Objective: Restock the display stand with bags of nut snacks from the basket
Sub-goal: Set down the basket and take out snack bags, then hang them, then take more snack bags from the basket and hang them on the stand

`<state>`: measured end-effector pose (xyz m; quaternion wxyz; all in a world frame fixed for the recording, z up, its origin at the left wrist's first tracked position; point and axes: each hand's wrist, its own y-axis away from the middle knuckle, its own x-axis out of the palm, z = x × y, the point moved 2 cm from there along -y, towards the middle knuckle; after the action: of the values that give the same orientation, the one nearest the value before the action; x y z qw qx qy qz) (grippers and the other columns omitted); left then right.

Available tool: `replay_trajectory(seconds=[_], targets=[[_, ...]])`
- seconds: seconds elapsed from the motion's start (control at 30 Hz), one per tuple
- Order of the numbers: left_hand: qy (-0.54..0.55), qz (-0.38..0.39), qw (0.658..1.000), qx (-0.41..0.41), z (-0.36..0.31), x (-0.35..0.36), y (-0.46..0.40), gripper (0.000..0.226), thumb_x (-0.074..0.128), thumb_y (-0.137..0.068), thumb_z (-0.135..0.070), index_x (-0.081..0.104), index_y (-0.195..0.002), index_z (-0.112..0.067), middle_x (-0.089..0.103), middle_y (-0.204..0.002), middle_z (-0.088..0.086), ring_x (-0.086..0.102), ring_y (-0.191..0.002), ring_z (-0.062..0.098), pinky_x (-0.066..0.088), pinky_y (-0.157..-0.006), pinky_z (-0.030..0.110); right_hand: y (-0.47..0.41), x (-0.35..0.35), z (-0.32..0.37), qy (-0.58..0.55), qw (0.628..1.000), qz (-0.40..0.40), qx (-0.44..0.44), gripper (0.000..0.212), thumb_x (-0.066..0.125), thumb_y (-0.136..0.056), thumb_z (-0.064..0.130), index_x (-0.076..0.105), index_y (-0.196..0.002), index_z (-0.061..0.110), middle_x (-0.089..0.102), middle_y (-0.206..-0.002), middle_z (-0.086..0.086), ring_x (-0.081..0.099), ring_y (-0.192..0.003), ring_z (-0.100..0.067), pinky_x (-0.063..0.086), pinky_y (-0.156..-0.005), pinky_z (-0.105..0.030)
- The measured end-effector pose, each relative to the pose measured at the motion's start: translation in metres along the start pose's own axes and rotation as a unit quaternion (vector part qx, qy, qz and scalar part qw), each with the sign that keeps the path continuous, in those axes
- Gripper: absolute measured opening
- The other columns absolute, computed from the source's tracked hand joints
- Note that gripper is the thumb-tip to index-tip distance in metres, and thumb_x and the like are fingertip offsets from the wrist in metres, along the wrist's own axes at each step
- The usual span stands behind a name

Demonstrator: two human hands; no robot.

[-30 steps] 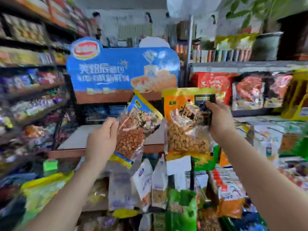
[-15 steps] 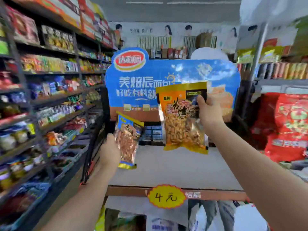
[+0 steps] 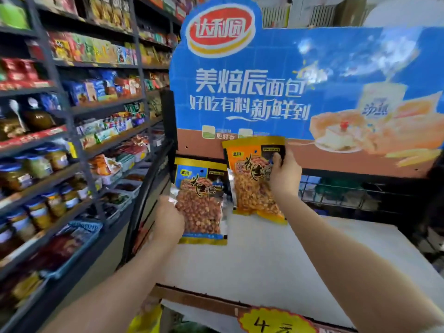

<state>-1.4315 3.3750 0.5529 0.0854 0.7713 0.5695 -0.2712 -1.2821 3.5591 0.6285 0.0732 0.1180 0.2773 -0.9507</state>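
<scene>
The display stand has a pale flat top shelf point(image 3: 276, 258) below a blue bread signboard point(image 3: 288, 80). My left hand point(image 3: 168, 218) grips the lower left edge of a blue-topped bag of peanuts point(image 3: 200, 200), held upright over the shelf's back left corner. My right hand point(image 3: 284, 175) grips the upper right of an orange-topped bag of nuts point(image 3: 252, 186), upright just right of the blue bag, its bottom edge at the shelf near the back. The basket is out of view.
Tall dark shelves point(image 3: 72, 111) packed with snacks and jars run along the left, close to the stand. A wire rack point(image 3: 348, 191) stands behind the shelf on the right. A yellow price tag point(image 3: 274, 323) hangs on the stand's front edge.
Both hands have carried their bags forward and down toward the back of the top shelf. The view has moved closer to the stand, and the blue bag now faces me upright.
</scene>
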Motion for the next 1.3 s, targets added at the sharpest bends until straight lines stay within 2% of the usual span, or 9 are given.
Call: replay_trajectory(seconds=[0.2,0.3,0.4,0.53,0.63,0.73,1.07,1.17,1.3], targets=[[0.08,-0.066,0.99,0.098,-0.025,-0.019,0.026,0.023,0.03,-0.091,0.003,0.039,-0.112,0.002,0.045,-0.088,0.01,0.043,-0.079,0.023,0.027,-0.064,0.03,-0.007,-0.018,-0.012,-0.079,0.991,-0.055,0.088,0.024,0.038,-0.096,0.023,0.054,-0.08,0.019,0.048,-0.068,-0.002,0.044,-0.062,-0.024,0.044,-0.063,-0.046],[0.077,-0.04,0.992,0.087,-0.015,-0.012,0.015,0.018,0.032,-0.09,0.004,0.04,-0.105,-0.001,0.047,-0.089,0.009,0.046,-0.079,0.023,0.026,-0.06,0.03,0.003,-0.023,-0.016,-0.062,0.986,-0.061,0.144,0.021,0.04,-0.096,0.021,0.057,-0.096,0.01,0.051,-0.073,-0.003,0.05,-0.074,-0.028,0.052,-0.073,-0.053],[-0.019,0.039,0.999,0.029,0.002,0.001,0.007,0.017,0.039,-0.085,-0.003,0.041,-0.101,-0.01,0.057,-0.099,0.006,0.055,-0.085,0.026,0.045,-0.073,0.038,0.014,-0.022,-0.019,0.036,0.985,-0.044,0.163,0.025,0.043,-0.097,0.016,0.048,-0.117,0.001,0.061,-0.107,-0.017,0.056,-0.091,-0.033,0.043,-0.07,-0.038],[-0.113,0.068,0.984,0.123,-0.001,-0.002,0.019,0.063,0.044,-0.085,0.002,0.016,-0.14,-0.01,0.026,-0.146,0.017,0.028,-0.13,0.034,0.027,-0.107,0.043,0.029,-0.033,-0.014,0.125,0.983,-0.062,0.122,0.036,0.053,-0.091,0.016,0.045,-0.124,0.003,0.048,-0.128,-0.017,0.045,-0.119,-0.034,0.04,-0.092,-0.04],[-0.151,0.119,0.937,0.292,-0.011,-0.018,0.038,0.05,0.049,-0.087,-0.007,0.034,-0.135,-0.01,0.04,-0.139,0.012,0.031,-0.129,0.028,0.026,-0.108,0.037,0.056,-0.048,0.001,0.143,0.987,-0.028,0.074,0.034,0.052,-0.092,0.016,0.048,-0.123,0.006,0.051,-0.128,-0.012,0.048,-0.117,-0.027,0.039,-0.091,-0.033],[-0.126,0.182,0.891,0.396,-0.022,-0.034,0.064,0.029,0.05,-0.088,-0.014,0.052,-0.118,-0.016,0.064,-0.112,0.003,0.057,-0.103,0.02,0.049,-0.084,0.038,0.092,-0.076,0.021,0.156,0.986,0.008,0.055,0.028,0.049,-0.093,0.017,0.053,-0.119,0.006,0.058,-0.105,-0.006,0.054,-0.094,-0.021,0.04,-0.08,-0.027],[0.008,0.381,0.697,0.608,-0.047,-0.008,0.25,0.038,0.035,-0.085,-0.033,0.066,-0.095,-0.014,0.069,-0.073,0.004,0.055,-0.051,0.02,0.047,-0.043,0.031,0.275,-0.265,-0.002,0.295,0.948,-0.068,0.103,0.022,0.049,-0.093,0.021,0.061,-0.085,0.005,0.061,-0.06,-0.012,0.052,-0.052,-0.029,0.04,-0.052,-0.037],[-0.03,0.498,0.615,0.61,-0.036,0.03,0.346,0.033,0.039,-0.092,-0.03,0.06,-0.113,-0.016,0.066,-0.088,0.001,0.052,-0.059,0.022,0.039,-0.052,0.031,0.346,-0.333,-0.054,0.307,0.92,-0.113,0.217,0.025,0.049,-0.088,0.03,0.06,-0.08,0.009,0.061,-0.062,-0.013,0.057,-0.057,-0.03,0.047,-0.057,-0.041],[-0.165,0.572,0.513,0.619,-0.008,0.101,0.473,0.034,0.042,-0.092,-0.029,0.047,-0.125,-0.021,0.061,-0.12,0.01,0.058,-0.101,0.031,0.044,-0.072,0.033,0.444,-0.427,-0.138,0.282,0.867,-0.121,0.392,0.027,0.053,-0.087,0.026,0.058,-0.071,0.005,0.059,-0.065,-0.019,0.055,-0.06,-0.026,0.05,-0.062,-0.042]])
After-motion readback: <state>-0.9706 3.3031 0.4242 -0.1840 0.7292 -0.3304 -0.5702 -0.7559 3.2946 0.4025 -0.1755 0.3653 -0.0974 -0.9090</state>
